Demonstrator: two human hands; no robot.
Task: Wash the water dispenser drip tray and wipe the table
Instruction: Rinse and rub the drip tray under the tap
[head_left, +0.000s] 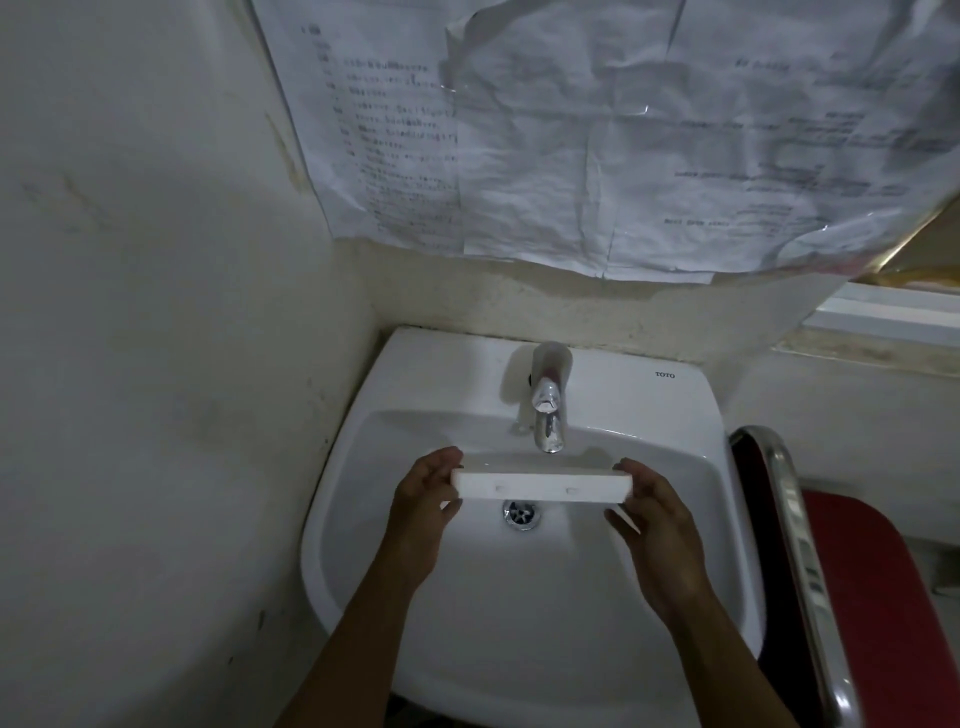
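A white rectangular drip tray (540, 486) is held level over the white sink (519, 623), just below the spout of the chrome faucet (548, 410). My left hand (423, 512) grips the tray's left end. My right hand (657, 522) grips its right end. The tray's long front edge with two small slots faces me. The sink drain (521, 513) shows right under the tray. I cannot tell whether water runs from the faucet.
A wall stands close on the left. Crumpled printed paper sheets (597, 145) hang on the wall behind the sink. A red chair with a chrome armrest (795, 545) stands at the sink's right side. A window ledge (883, 317) is at upper right.
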